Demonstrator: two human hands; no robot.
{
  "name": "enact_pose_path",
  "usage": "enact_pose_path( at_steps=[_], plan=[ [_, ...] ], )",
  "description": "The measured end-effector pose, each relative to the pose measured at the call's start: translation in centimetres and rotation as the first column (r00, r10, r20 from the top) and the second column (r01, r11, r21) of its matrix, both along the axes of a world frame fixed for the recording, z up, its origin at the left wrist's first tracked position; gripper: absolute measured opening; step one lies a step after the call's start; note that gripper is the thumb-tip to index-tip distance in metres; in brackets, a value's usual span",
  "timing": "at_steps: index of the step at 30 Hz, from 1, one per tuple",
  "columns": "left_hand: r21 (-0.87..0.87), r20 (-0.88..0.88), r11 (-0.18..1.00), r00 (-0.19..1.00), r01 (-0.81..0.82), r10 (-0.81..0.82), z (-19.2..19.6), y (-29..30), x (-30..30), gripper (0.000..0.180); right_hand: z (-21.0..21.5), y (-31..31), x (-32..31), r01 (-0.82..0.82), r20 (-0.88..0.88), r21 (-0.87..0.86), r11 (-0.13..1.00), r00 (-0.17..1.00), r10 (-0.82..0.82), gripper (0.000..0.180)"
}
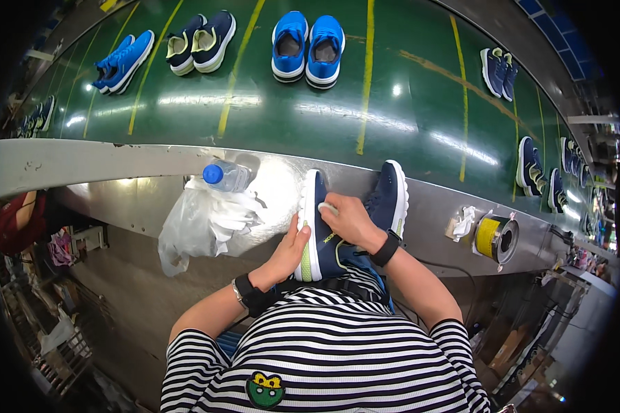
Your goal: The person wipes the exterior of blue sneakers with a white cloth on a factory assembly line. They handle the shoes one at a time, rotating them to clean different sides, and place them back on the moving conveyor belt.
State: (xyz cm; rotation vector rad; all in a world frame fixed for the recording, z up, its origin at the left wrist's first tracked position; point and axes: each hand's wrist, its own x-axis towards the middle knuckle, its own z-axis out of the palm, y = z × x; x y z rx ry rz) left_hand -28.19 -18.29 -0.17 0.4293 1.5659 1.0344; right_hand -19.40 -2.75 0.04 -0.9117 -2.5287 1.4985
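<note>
A navy sneaker (322, 244) with a white and lime sole lies lengthwise before me, toe pointing away, at the near edge of the metal ledge. My left hand (288, 252) grips it along the left side of the sole, thumb toward the toe. Closed in a pinch, my right hand (352, 221) presses a small white piece (328, 207) against the upper; I cannot make out whether it is cloth or something firmer. Just right of that hand, a second navy sneaker (384, 194) rests on the ledge, its heel end partly behind my wrist.
Beyond the metal ledge (434, 213) runs a green conveyor belt (420, 103) with yellow lines, carrying blue sneakers (308, 51) and several other pairs. On the left are a blue-capped bottle (229, 177) and a plastic bag (186, 230) with white scraps. A yellow-labelled tin (496, 238) stands right.
</note>
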Motion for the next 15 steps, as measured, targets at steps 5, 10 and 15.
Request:
enact_pose_path(
  at_steps=[5,10,15],
  plan=[
    [-0.018,0.011,0.997,0.998,0.069,-0.069,-1.7,-0.8,-0.2,0.069,1.3,-1.0,0.7,0.013,0.111,-0.078,0.997,0.994,-0.005,0.021],
    [-0.040,-0.119,0.989,0.982,0.143,-0.147,-2.7,-1.2,0.0,0.071,0.9,-1.5,0.4,0.134,0.116,-0.041,0.990,0.985,-0.129,0.023],
    [-0.050,-0.137,0.984,0.975,0.169,-0.175,-2.6,-1.0,0.0,0.071,0.1,-1.9,0.4,0.245,0.105,-0.076,0.967,0.966,-0.237,0.024]
  ],
)
